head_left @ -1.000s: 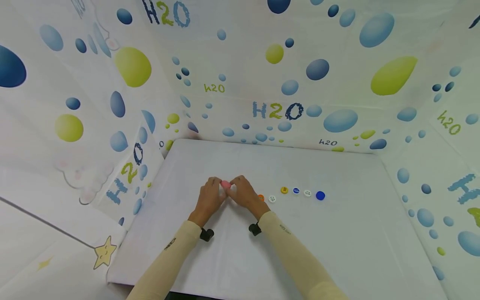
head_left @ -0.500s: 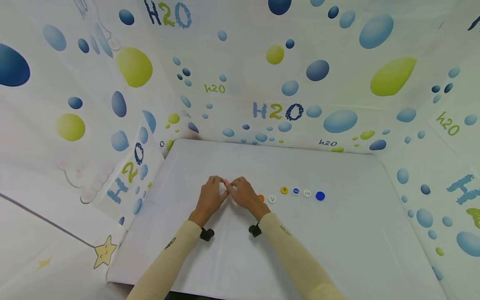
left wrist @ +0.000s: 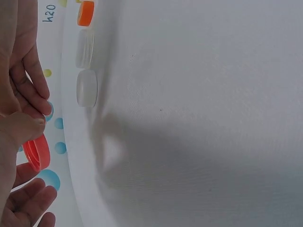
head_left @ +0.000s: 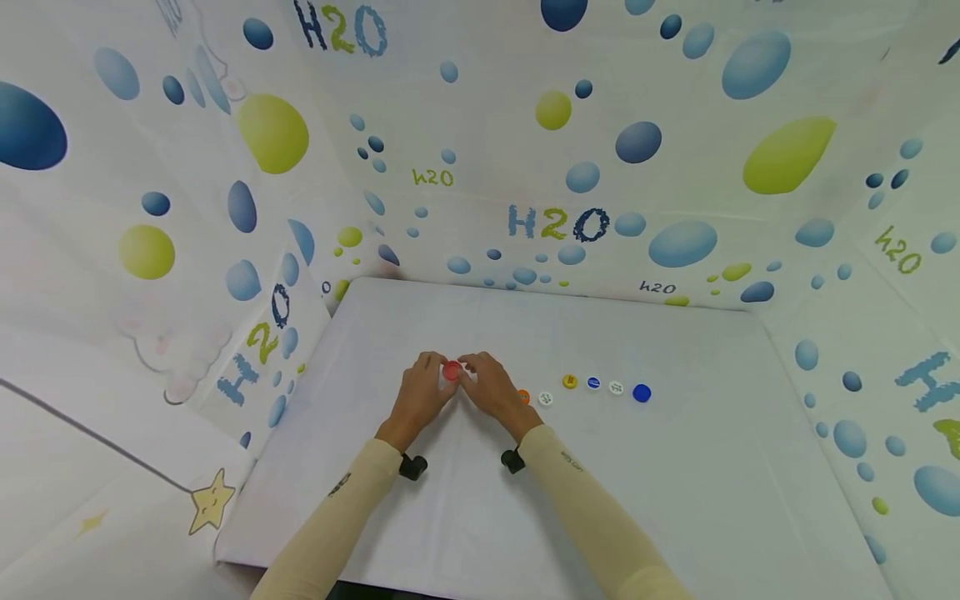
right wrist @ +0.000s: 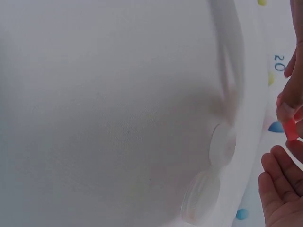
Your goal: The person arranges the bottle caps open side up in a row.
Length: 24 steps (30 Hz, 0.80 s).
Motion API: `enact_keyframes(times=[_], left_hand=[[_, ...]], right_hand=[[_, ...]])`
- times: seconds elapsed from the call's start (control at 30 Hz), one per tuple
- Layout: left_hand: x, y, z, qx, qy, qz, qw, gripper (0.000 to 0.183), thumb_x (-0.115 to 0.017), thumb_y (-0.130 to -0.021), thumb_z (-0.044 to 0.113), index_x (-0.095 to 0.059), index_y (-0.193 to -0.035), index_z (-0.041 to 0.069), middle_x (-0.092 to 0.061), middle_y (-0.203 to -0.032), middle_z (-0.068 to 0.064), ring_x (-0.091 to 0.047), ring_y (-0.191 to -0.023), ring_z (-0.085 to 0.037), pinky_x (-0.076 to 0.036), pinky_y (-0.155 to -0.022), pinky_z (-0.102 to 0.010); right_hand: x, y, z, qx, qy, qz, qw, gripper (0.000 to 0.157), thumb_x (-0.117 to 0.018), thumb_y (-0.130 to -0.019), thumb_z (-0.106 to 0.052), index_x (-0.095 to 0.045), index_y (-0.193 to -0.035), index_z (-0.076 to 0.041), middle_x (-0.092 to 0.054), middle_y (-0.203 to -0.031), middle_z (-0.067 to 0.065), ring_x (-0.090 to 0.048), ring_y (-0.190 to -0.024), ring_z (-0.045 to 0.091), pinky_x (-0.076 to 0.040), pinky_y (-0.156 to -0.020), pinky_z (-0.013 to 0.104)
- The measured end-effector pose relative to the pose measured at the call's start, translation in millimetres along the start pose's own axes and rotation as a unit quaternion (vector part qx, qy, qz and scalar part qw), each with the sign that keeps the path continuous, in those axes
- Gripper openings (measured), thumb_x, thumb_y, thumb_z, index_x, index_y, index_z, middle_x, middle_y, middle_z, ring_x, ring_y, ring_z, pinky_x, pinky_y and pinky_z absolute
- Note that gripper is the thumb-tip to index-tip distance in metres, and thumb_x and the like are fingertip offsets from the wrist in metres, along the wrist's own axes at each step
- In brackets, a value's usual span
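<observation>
The red cap (head_left: 452,371) has turned between the person's two hands. A second ago it showed a smooth, pinkish face; half a second later, only a narrow sliver. Now its round, hollow side faces the head camera, its rim and deeper red showing.

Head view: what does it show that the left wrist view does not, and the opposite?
Only the head view shows the solid blue round plastic cap, the beige cloth sleeves and the yellow printed star. Only the left wrist view plainly shows the two translucent whitish round plastic caps, side by side. Both views share the left hand and right hand at the red round plastic cap, plus the orange round plastic cap and white table.
</observation>
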<state>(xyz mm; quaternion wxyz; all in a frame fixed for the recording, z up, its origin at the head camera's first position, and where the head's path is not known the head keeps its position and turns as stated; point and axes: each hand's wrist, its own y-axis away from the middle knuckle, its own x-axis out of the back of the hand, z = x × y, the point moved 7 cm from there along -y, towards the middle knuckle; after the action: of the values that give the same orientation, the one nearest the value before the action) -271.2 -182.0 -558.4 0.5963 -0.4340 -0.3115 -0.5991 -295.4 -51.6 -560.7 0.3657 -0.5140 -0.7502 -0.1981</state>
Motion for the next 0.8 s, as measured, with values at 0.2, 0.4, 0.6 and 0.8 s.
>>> enact_keyframes(times=[0.2,0.4,0.6,0.8], left_hand=[[-1.4,-0.8,-2.8,0.008,0.006,-0.018,0.9998,0.045,-0.077,-0.097,0.023,-0.058,-0.131,0.000,-0.056,-0.139,-0.021,-0.062,-0.117,-0.038,-0.053,-0.104,-0.052],[-3.3,-1.4,-3.5,0.008,0.007,-0.044,0.9990,0.043,-0.078,-0.096,0.015,-0.060,-0.132,0.000,-0.055,-0.142,-0.022,-0.061,-0.120,-0.040,-0.051,-0.108,-0.054],[-7.2,-1.2,-5.1,0.008,0.030,-0.062,0.9976,0.047,-0.079,-0.096,0.013,-0.059,-0.136,-0.001,-0.055,-0.141,-0.021,-0.061,-0.124,-0.037,-0.052,-0.109,-0.048],[-10.4,-2.5,-7.1,0.009,0.025,-0.072,0.9971,0.048,-0.077,-0.097,0.013,-0.057,-0.139,-0.001,-0.055,-0.141,-0.020,-0.059,-0.127,-0.034,-0.050,-0.112,-0.045]], right_hand=[[-0.2,0,-3,0.034,0.021,-0.031,0.999,0.040,-0.063,-0.106,-0.021,-0.064,-0.142,-0.005,-0.065,-0.128,0.012,-0.063,-0.121,0.026,-0.050,-0.110,0.040],[-5.0,0,1,0.041,0.049,-0.067,0.996,0.044,-0.066,-0.106,-0.021,-0.060,-0.146,-0.005,-0.062,-0.134,0.012,-0.059,-0.130,0.025,-0.045,-0.116,0.037],[-10.1,-2,5,0.037,0.071,-0.074,0.994,0.043,-0.066,-0.106,-0.021,-0.060,-0.147,-0.008,-0.061,-0.132,0.011,-0.058,-0.129,0.024,-0.046,-0.115,0.037],[-11.8,-4,5,0.043,0.078,-0.067,0.994,0.041,-0.066,-0.106,-0.020,-0.062,-0.144,-0.007,-0.062,-0.130,0.010,-0.059,-0.126,0.024,-0.046,-0.115,0.036]])
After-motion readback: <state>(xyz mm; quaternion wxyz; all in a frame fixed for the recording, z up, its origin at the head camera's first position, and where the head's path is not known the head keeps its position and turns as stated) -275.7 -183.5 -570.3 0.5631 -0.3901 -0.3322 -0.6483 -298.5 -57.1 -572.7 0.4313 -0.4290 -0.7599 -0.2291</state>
